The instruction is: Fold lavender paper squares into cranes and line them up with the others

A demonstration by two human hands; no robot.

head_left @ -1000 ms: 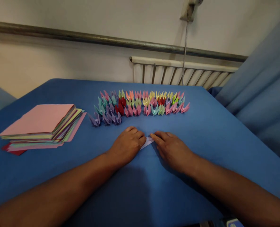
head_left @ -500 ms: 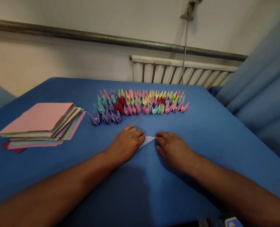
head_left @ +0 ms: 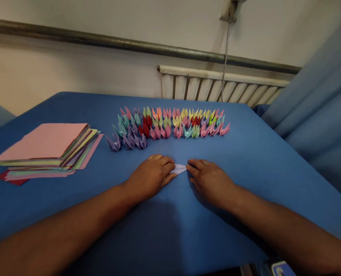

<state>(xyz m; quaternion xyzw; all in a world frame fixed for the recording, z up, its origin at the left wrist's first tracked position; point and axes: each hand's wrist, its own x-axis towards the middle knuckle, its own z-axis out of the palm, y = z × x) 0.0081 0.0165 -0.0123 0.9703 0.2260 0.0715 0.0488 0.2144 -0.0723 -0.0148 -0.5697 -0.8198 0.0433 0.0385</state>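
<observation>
A small pale folded paper piece (head_left: 179,168) lies on the blue tabletop (head_left: 245,165) between my hands. My left hand (head_left: 151,176) rests palm down on its left part, fingers curled and pressing the paper flat. My right hand (head_left: 210,180) lies flat to its right, fingertips touching the paper's pointed end. Most of the paper is hidden under my left fingers.
Several small folded paper figures (head_left: 170,124) in many colours stand in rows behind my hands. A stack of coloured paper sheets (head_left: 48,147), pink on top, lies at the left. A radiator (head_left: 222,86) and a pipe run along the wall; blue fabric hangs at the right.
My right fingertips drew back a little, then closed in on the paper tip again. The visible part of the paper looks narrower, with a crease along it. The view shifted slightly.
</observation>
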